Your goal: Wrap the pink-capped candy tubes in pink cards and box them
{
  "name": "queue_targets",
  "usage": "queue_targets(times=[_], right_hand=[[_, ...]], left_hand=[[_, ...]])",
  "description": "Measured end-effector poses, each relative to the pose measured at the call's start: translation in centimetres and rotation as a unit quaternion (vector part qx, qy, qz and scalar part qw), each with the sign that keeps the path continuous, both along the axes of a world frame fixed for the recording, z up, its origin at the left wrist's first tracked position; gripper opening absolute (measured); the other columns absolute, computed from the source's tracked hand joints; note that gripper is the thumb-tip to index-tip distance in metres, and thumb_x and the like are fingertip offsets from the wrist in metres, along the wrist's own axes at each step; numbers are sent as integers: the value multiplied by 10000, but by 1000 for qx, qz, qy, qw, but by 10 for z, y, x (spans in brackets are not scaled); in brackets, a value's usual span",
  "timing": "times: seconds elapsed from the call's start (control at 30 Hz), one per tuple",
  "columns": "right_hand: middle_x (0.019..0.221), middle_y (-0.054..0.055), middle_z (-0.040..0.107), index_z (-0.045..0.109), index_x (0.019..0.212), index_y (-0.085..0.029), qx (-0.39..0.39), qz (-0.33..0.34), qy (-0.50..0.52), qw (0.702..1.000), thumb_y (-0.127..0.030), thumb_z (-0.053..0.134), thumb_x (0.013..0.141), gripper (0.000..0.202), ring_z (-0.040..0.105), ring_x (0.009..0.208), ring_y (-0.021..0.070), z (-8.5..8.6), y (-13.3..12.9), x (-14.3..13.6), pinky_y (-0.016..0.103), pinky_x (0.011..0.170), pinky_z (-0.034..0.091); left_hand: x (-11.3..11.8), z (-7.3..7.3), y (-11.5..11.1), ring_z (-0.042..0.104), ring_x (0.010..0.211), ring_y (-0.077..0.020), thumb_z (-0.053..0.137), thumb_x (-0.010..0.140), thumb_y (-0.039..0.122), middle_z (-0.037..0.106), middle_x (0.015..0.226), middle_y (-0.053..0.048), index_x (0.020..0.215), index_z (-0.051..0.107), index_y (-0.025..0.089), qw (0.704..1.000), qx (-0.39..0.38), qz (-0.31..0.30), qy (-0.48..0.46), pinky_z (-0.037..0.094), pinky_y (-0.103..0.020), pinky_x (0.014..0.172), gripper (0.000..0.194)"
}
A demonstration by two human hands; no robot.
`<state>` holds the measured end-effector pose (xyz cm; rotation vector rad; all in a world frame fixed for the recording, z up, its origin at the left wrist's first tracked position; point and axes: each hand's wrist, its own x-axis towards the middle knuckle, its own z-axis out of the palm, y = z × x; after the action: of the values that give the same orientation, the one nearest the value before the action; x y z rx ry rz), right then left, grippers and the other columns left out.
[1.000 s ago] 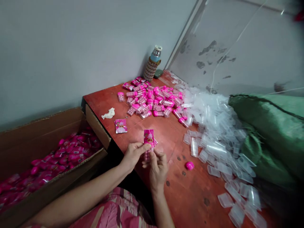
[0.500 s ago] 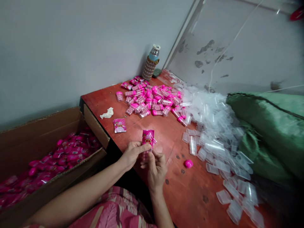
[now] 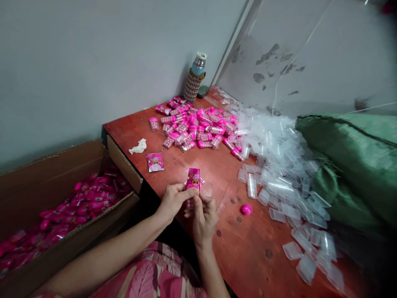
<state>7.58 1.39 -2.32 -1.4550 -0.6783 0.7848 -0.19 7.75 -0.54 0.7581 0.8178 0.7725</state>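
My left hand (image 3: 172, 203) pinches a pink printed wrapper sleeve (image 3: 193, 177) from the left, thumb across its front. From below and right, my right hand (image 3: 205, 217) grips the same piece, its thumb near the lower end. Pink candy balls of a small tube (image 3: 189, 203) show between my hands, under the sleeve; the fingers hide much of it. More printed wrapper lies on the table just behind. A stack of flat pink wrappers (image 3: 155, 162) rests to the left, and a single pink cap (image 3: 246, 209) to the right.
Filled candy tubes with pink caps (image 3: 198, 128) form a pile on the red table (image 3: 229, 248). Clear empty tubes (image 3: 279, 186) spread along the right beside a green sack (image 3: 356, 165). At left stands a cardboard box (image 3: 124, 159) of wrapped tubes. A bottle (image 3: 195, 78) stands behind.
The sleeve now sits slightly lower between my fingers, closer down over the tube. Both hands keep their grip in nearly the same place. The view has shifted slightly.
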Motion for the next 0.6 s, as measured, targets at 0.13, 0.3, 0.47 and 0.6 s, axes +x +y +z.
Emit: queue_targets(times=[0.13,0.3,0.47,0.6], right_hand=[[527,-50,562,491,749,-181,14,6,176,984,-379,551,785,210,490,357,74,-1,5,-4,165,326,378],[602,-37,597,523,804,-181,29,22,196,980,-346,555,793,168,542,425,73,1,2,-5,172,395,442],[871,13,646,538,1009,-203,25,87,232,968,-251,625,747,280,633,702,112,2,-5,-3,242,648,528],[744,-20,656,555,875,-188,27,39,247,968,-227,665,706,205,616,567,82,-3,0,1,189,541,513]], left_hand=[[1,-2,-13,403,338,-69,606,699,399,464,439,20,547,547,113,1000,11,-7,-24,317,-217,357,329],[-4,-1,-8,405,400,-57,622,700,355,484,498,11,566,559,103,998,-17,-17,-55,321,-206,401,292],[-12,0,0,455,489,-64,670,660,315,536,568,-7,622,611,90,999,-33,6,-41,356,-187,460,236],[-13,-3,-8,489,519,-76,680,656,302,537,552,-10,597,615,82,997,-51,-27,-43,407,-207,531,237]])
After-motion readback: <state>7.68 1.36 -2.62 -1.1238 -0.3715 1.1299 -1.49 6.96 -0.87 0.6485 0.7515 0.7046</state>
